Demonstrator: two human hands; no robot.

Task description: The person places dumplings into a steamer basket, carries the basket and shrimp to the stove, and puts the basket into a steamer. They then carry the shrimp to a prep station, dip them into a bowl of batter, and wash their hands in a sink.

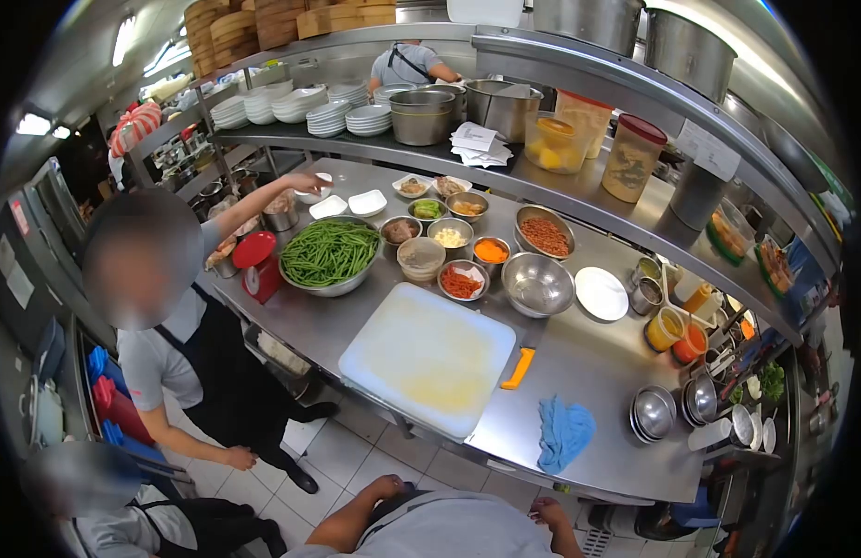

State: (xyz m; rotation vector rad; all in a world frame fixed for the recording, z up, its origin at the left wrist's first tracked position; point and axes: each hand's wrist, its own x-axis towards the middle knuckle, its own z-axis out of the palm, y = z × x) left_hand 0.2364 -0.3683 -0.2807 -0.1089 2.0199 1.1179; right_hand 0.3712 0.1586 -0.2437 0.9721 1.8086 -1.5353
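My left hand (pixel 387 486) hangs low at my side by the dark apron, its fingers loosely curled and partly hidden. My right hand (pixel 547 511) is down at my other side, fingers loosely bent and apart, holding nothing visible. Both are below the front edge of the steel table (pixel 505 445). Before me lies a white cutting board (pixel 428 353), with yellowish stains. Beside it is a yellow-orange knife handle (pixel 519 368); I cannot make out a blade. A crumpled blue cloth (pixel 566 433) lies near the front edge, closest to my right hand.
A co-worker (pixel 226 344) on the left reaches over the table toward small white dishes (pixel 366 203). Behind the board stand a bowl of green beans (pixel 330 253), an empty metal bowl (pixel 538 284) and several ingredient bowls. A white plate (pixel 601 294) and stacked bowls (pixel 654 412) are right.
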